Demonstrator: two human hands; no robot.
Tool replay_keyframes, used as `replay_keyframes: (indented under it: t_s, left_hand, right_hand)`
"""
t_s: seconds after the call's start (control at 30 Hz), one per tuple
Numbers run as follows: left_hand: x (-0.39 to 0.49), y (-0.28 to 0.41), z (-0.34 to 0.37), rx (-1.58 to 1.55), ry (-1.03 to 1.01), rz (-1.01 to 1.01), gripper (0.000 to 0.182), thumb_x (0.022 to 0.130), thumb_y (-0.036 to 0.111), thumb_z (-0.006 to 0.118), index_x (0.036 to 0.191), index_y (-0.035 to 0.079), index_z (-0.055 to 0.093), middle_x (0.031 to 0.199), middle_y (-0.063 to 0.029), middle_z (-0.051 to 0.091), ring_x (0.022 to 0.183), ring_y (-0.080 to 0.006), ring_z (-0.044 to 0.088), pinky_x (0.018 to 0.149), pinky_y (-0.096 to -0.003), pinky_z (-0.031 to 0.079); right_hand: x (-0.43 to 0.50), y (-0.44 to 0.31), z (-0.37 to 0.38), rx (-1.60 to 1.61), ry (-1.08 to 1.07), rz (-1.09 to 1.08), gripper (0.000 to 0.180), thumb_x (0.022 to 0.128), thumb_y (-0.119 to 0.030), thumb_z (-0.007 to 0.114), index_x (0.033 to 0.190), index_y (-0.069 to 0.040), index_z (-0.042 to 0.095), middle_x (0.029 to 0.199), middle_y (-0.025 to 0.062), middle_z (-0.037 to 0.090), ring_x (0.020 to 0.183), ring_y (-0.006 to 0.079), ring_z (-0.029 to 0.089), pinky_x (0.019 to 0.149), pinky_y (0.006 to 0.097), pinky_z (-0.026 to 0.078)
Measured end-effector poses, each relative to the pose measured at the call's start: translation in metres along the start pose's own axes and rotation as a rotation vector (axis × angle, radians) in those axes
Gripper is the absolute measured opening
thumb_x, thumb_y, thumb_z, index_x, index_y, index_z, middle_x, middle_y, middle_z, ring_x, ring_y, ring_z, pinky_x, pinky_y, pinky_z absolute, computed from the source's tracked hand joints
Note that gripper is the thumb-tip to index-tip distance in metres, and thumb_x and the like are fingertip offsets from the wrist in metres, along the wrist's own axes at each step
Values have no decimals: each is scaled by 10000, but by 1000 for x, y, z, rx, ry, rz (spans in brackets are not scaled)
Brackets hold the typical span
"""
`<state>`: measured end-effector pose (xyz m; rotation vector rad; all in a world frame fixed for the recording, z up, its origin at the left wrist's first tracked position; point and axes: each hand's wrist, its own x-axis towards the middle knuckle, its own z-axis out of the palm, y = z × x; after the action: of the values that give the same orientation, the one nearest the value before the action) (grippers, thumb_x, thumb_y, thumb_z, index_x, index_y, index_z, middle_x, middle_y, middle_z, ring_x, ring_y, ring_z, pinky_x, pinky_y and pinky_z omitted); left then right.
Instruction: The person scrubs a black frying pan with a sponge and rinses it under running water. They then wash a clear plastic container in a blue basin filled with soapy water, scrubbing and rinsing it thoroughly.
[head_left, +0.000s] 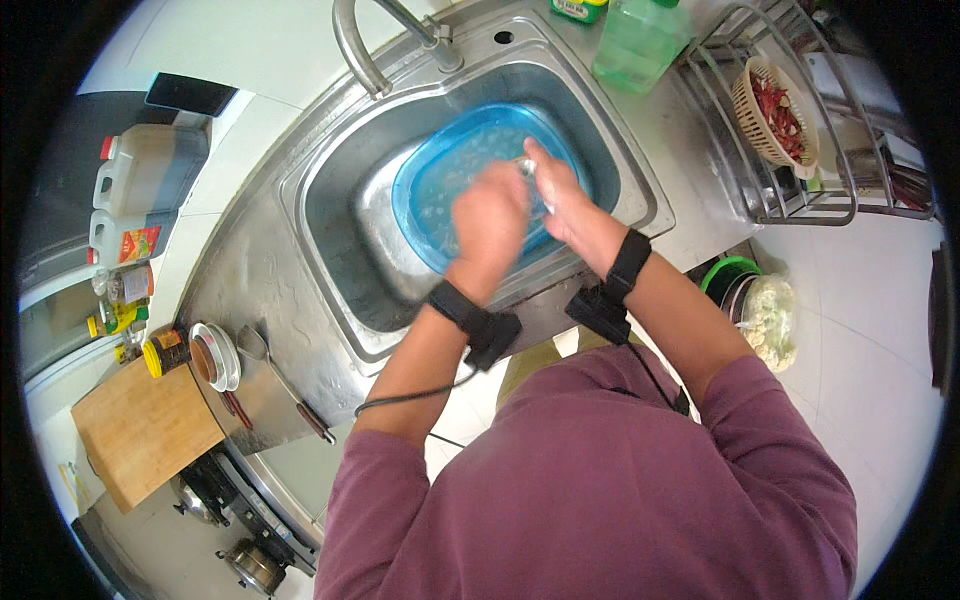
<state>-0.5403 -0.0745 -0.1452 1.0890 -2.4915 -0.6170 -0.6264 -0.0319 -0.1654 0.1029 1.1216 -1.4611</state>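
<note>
A blue plastic basin (420, 247) stands in the stainless steel sink (337, 247), holding cloudy water with foam on it. Over the basin, my left hand (491, 214) is curled and blurred by motion, so its grip is unclear. My right hand (561, 191) is beside it, thumb and fingers curved around a small, pale, wet thing (528, 168). Most of that thing is hidden between the hands, and its kind cannot be told. Both wrists carry black straps with small black boxes.
The curved faucet (360, 52) overhangs the sink's back edge. A green translucent jug (637, 45) is at the back right, near a metal rack (844, 150) bearing a basket of red chillies (780, 112). Left are stacked dishes (229, 356), a spatula (289, 390) and a wooden cutting board (146, 427).
</note>
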Motion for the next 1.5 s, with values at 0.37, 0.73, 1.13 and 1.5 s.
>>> replay_keyframes:
  t_s: [0.37,0.73,1.13,1.5]
  left_hand:
    - [3,-17,15,-390,56,-205,334,924,223,389,744,-12,544,681,-260,549,644,-430,538,571,-487,401]
    - [26,-86,11,-1739,-502,-726,266,944,280,444,994,55,576,919,-47,630,822,-143,616,718,-295,527]
    - [12,16,-13,-342,87,3,292,943,227,416,831,-7,549,709,-169,602,622,-312,575,581,-389,450]
    - [5,23,3,-288,-45,27,223,880,181,503,739,9,517,605,-229,469,510,-331,487,510,-406,400]
  right_hand:
    - [3,4,-2,-13,-23,-17,334,885,-421,498,881,-96,575,825,24,594,771,135,557,709,301,440]
    - [5,-26,-16,276,-149,168,415,910,-439,454,970,-44,569,902,76,632,831,203,616,826,369,470]
    - [8,-1,-9,351,-88,-41,305,935,-342,425,933,-81,582,918,62,611,854,166,576,779,334,461]
    - [2,0,-6,132,-25,9,296,934,-352,430,878,-84,542,815,28,560,828,161,540,737,386,458]
